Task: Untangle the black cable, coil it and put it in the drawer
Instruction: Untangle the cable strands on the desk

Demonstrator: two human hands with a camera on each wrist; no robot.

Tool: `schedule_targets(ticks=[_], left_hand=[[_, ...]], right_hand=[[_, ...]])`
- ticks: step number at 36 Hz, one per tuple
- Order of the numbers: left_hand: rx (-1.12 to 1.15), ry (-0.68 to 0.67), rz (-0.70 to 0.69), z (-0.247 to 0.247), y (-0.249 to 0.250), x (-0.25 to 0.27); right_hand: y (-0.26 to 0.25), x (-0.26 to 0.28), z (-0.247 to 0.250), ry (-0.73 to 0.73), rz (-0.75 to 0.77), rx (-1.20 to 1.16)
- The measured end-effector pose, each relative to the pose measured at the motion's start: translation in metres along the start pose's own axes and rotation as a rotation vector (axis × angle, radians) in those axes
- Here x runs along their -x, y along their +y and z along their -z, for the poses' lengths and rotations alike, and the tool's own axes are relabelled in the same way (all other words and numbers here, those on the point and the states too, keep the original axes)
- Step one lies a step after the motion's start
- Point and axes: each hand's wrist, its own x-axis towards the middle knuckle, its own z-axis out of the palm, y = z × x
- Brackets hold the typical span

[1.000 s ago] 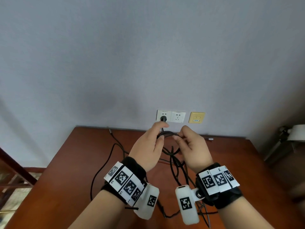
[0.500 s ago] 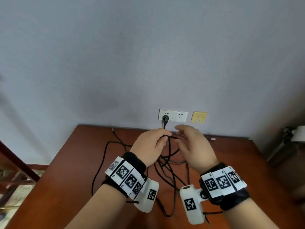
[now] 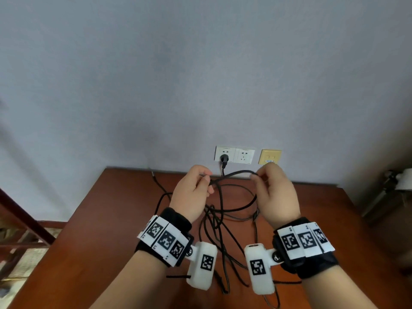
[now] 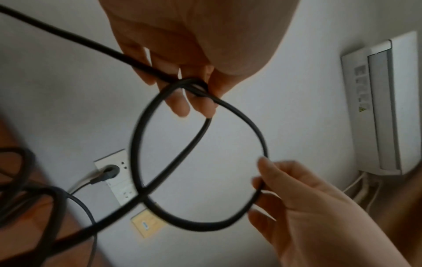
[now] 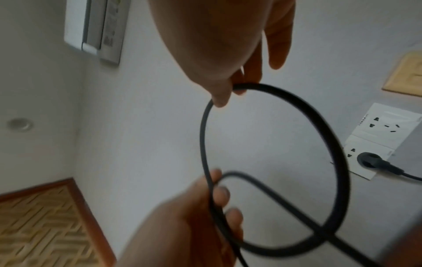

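Cable (image 3: 231, 173) loop spans L hand (image 3: 192, 194)/R hand (image 3: 276, 194) grips.

Both hands, left (image 3: 193, 192) and right (image 3: 276, 195), raised, fingers pinched.

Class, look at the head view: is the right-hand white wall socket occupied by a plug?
No. The black plug sits in the left white socket, while the right white socket shows only bare holes.
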Motion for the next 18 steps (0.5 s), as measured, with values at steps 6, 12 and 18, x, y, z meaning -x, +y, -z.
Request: schedule_targets(ticks=[6,12,18], left_hand=[[-0.147,0.005,-0.046,0.0,-0.003,0.002],[-0.145,-0.015,-0.084,-0.01,0.004,0.003],[-0.144,-0.093,-0.2,-0.011,0.004,0.004]], right_hand=[[0.012,-0.004,0.004,-0.101,-0.151,0.038],[-0.005,0.004,-0.006,-0.233,0.086,0.133],[-0.016,0.006,-0.017,-0.287,0.168,0.217]])
